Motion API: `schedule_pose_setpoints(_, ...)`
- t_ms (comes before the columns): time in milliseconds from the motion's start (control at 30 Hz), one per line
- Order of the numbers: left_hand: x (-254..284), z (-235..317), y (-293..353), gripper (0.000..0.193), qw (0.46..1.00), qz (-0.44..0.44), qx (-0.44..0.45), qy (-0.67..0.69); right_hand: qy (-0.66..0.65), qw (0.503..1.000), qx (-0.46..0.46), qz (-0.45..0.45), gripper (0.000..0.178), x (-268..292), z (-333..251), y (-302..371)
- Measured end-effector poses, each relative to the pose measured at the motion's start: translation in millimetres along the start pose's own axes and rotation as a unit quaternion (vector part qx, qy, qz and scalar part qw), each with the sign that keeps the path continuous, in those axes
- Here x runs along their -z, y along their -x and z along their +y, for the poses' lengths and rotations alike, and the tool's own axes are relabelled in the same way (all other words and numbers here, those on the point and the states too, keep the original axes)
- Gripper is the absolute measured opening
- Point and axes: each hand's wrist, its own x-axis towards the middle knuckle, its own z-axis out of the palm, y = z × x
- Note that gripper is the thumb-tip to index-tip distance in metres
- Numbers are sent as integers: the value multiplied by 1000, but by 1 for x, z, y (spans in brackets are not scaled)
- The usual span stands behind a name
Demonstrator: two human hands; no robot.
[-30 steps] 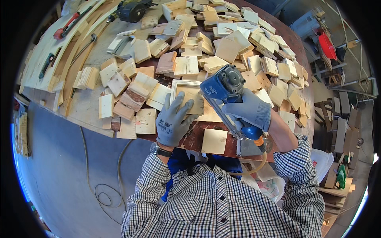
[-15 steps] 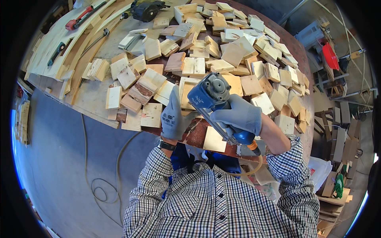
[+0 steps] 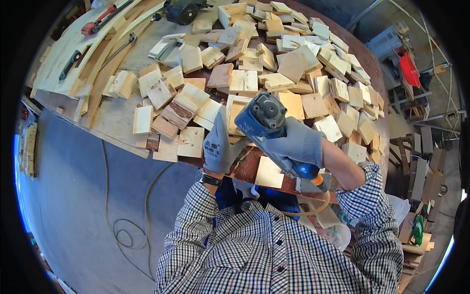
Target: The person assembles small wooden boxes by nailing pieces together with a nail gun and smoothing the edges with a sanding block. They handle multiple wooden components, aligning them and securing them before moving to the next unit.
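A blue and black air nail gun [image 3: 264, 117] is in my right hand [image 3: 296, 144], whose gloved fingers wrap round its grip. The gun's head hangs over the right side of a small open wooden box [image 3: 235, 107], covering part of it. Along the left side of that box lie the upright fingers of my left hand [image 3: 218, 147], also gloved. Its thumb reaches across the near side, so the hand holds the box at the corner. An orange coupling [image 3: 317, 179] joins the gun to a tan air hose [image 3: 318, 208]. Where the gun's nose meets the wood is hidden.
A big heap of wooden blocks [image 3: 293, 63] covers the table beyond my hands. One square wood piece [image 3: 269, 172] lies at the near edge. Far left are long boards [image 3: 63, 54], a red-handled tool [image 3: 98, 22] and a black power tool [image 3: 182, 12]. A cable [image 3: 147, 206] loops on the floor.
The whole view has shifted slightly to the right. The nail gun's rear end and hose coupling have swung a little to the right; both hands stay beside the box.
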Motion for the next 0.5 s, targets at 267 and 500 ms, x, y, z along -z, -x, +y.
schedule_pose_setpoints(267, 8, -3, 0, 118, 998, -32, 52, 12, -174, 982, 63, 36, 24, -21, 10, 12)
schedule_pose_setpoints(500, 23, 27, 13, 89, 985, 54, -94, -133, -324, 918, 114, 198, 17, -31, 47, 115)
